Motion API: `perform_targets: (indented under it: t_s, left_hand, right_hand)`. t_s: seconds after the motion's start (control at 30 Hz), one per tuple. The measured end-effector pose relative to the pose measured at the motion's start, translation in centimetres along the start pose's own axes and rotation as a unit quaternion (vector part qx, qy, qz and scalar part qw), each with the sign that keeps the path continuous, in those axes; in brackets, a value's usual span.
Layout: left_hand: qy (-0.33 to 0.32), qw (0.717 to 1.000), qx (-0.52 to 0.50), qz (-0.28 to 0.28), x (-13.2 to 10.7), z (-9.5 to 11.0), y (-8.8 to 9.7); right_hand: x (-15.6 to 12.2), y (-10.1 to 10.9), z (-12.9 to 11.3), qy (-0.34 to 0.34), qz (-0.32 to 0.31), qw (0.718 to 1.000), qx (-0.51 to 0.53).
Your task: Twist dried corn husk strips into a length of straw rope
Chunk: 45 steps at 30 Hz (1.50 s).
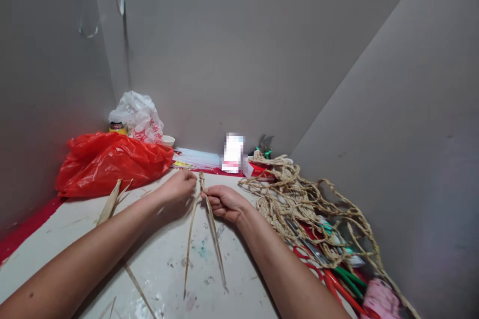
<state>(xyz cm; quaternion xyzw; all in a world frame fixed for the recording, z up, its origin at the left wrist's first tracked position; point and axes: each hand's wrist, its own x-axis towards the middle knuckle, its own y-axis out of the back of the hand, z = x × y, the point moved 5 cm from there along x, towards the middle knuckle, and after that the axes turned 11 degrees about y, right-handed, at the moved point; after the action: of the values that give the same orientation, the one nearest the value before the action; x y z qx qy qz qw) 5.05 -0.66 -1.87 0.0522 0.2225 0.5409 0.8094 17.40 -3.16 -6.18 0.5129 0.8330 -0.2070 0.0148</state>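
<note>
A short braid of dry husk strips [202, 182] stands over the white board, with two loose tails running down toward me. My right hand [226, 203] pinches it from the right, thumb and forefinger closed at the point where the tails part. Just left of the braid is my left hand [181, 185], its fingers curled closed; whatever they may hold is hidden. A wide pale husk strip [108, 204] lies beyond my left forearm, and a thin strip [137, 286] lies nearer to me on the board.
The white board [209, 239] is stained. At left sits a red plastic bag [116, 164], with a white plastic bag [136, 112] and a cup [168, 140] behind. A blurred bright rectangle [232, 153] stands by the wall. Braided cord [292, 194] and red-handled scissors [310, 259] lie right.
</note>
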Motion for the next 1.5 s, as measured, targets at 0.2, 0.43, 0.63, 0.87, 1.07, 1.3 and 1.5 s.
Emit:
perform_targets:
  t_s: [0.2,0.43,0.63,0.87,1.07,1.3,1.5]
  left_hand:
    - [0.058,0.985,-0.117,-0.114,1.1,-3.3,-3.1]
    - [0.063,0.995,0.044,-0.069,1.4,-3.5,-2.0]
    - [0.096,0.991,0.038,-0.082,1.3,-3.9,-2.6]
    - [0.107,0.992,0.028,-0.053,0.9,-3.7,-2.8]
    - [0.096,0.994,0.011,-0.050,1.0,-4.0,-2.9]
    - [0.110,0.987,-0.074,-0.092,0.5,-3.6,-3.2]
    - [0.094,0.982,-0.097,-0.130,0.4,-3.4,-3.1]
  right_hand:
    - [-0.2,0.3,-0.3,0.010,-0.002,0.999,-0.044]
    - [-0.9,0.5,-1.2,0.049,0.045,0.932,-0.356]
    - [-0.8,-0.1,-2.1,0.101,0.090,0.847,-0.514]
    - [-1.3,0.2,-2.7,0.117,0.112,0.815,-0.556]
    - [-2.0,-0.3,-3.4,0.103,0.112,0.836,-0.527]
    - [-2.1,-2.4,-2.6,0.076,0.070,0.824,-0.558]
    - [-3.2,-4.2,-2.5,0.051,-0.037,0.819,-0.571]
